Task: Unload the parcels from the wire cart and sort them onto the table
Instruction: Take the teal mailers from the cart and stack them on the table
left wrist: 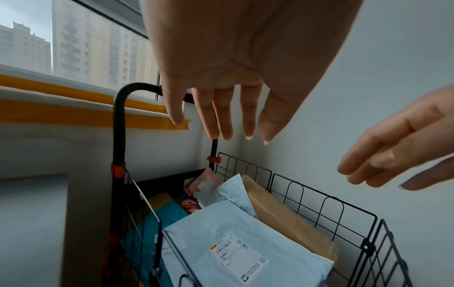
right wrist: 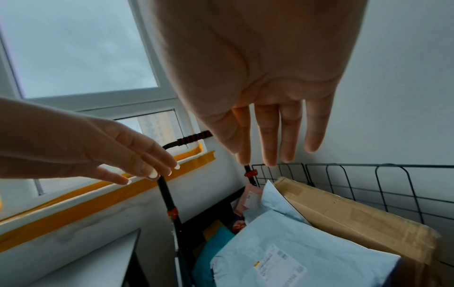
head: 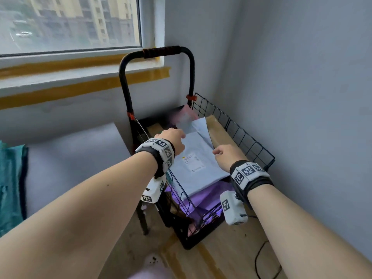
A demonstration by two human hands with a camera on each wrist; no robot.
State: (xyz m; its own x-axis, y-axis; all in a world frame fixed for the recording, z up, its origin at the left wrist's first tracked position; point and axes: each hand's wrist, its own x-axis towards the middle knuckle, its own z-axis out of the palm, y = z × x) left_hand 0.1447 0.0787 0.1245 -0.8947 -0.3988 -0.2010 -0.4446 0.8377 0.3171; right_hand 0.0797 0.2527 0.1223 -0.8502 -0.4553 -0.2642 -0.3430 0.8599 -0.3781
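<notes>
— Hand status?
— My left hand (head: 174, 139) and right hand (head: 228, 156) hover with fingers extended, holding nothing.
— Parcel location?
— The pale blue parcel (head: 198, 164) lies topmost in the wire cart (head: 249, 137), along its right wall beside a brown box (left wrist: 282, 211).

You're in a corner with pale grey-white walls (head: 302, 77), pretty plain. On your left a big window (head: 68, 23) looks out on tall beige apartment blocks (left wrist: 98, 48) under flat, overcast daylight. Strips of yellow tape (head: 80, 89) run along the wall under the sill (head: 60, 77). Wood-look floor (head: 231, 258), with a black cable (head: 259, 256) lying near the right wall
</notes>
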